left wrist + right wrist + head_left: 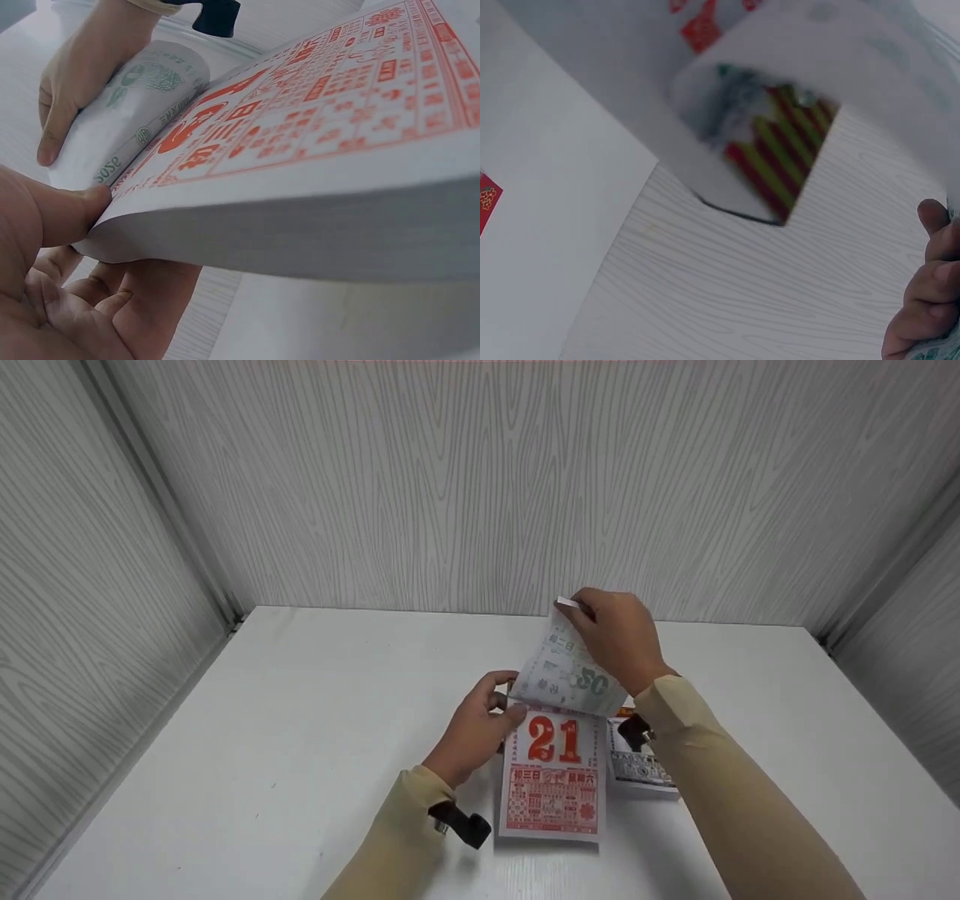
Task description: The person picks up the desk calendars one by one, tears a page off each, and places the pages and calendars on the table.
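Observation:
A thick tear-off calendar (555, 780) lies on the table, its top page showing a red 21. My left hand (476, 727) grips the pad at its upper left side. In the left wrist view the left thumb (71, 210) presses on the page's edge while fingers curl underneath. My right hand (621, 637) pinches a thin sheet (555, 679) and holds it folded up and back; a green 20 shows through it reversed. The sheet's lower end still meets the pad's top. In the right wrist view, a red-and-yellow striped part (787, 142) shows beyond the curled paper.
Beside the calendar's right edge lies another printed pad (641, 765), partly hidden by the right sleeve. The white table (300, 720) ends at a wood-grain back wall (450, 472), with panels on both sides. A red printed corner (486, 201) shows in the right wrist view.

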`<state>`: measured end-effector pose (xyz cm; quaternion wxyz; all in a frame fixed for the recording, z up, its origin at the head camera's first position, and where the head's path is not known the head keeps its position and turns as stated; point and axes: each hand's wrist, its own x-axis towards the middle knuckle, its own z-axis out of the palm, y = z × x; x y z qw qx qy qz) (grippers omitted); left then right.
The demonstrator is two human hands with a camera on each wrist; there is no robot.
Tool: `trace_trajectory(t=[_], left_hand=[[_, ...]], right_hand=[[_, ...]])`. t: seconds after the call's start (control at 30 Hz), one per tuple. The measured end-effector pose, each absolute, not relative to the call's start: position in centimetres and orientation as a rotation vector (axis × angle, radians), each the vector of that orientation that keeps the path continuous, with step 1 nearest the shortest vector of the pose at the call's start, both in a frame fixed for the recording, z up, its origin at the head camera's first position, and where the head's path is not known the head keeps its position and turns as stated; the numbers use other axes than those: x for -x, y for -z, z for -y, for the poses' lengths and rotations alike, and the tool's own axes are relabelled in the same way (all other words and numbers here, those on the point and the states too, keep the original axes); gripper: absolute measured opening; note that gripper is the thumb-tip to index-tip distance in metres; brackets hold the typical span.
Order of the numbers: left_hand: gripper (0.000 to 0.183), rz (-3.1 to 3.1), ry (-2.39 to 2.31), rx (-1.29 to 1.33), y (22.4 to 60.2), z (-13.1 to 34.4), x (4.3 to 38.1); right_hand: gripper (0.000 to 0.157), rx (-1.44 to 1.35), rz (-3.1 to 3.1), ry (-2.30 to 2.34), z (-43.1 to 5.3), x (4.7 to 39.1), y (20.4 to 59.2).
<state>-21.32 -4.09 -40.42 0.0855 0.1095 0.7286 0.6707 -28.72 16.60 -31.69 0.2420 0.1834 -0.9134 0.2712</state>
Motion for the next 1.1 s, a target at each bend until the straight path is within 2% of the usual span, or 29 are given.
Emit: trace_trajectory(t=[0.17, 0.57, 0.87, 1.1], left_hand=[[0.045, -2.156, -2.009, -0.317, 40.44, 3.93, 21.40], [0.043, -2.135, -2.020, -0.323, 40.35, 3.81, 21.44], [0.041, -2.093, -2.046, -0.332, 40.42, 3.66, 21.45], [0.040, -2.098, -2.052, -0.337, 40.43, 3.32, 21.31]], right_hand=[[0.029, -0.501, 2.495, -0.792, -17.09, 28.75, 31.55], [0.024, -0.513, 2.484, -0.764, -17.02, 28.47, 30.97], [0.028, -0.499, 2.449, -0.754, -17.36, 28.75, 31.64], [0.048, -0.488, 2.483, -0.836, -17.69, 28.56, 31.47]])
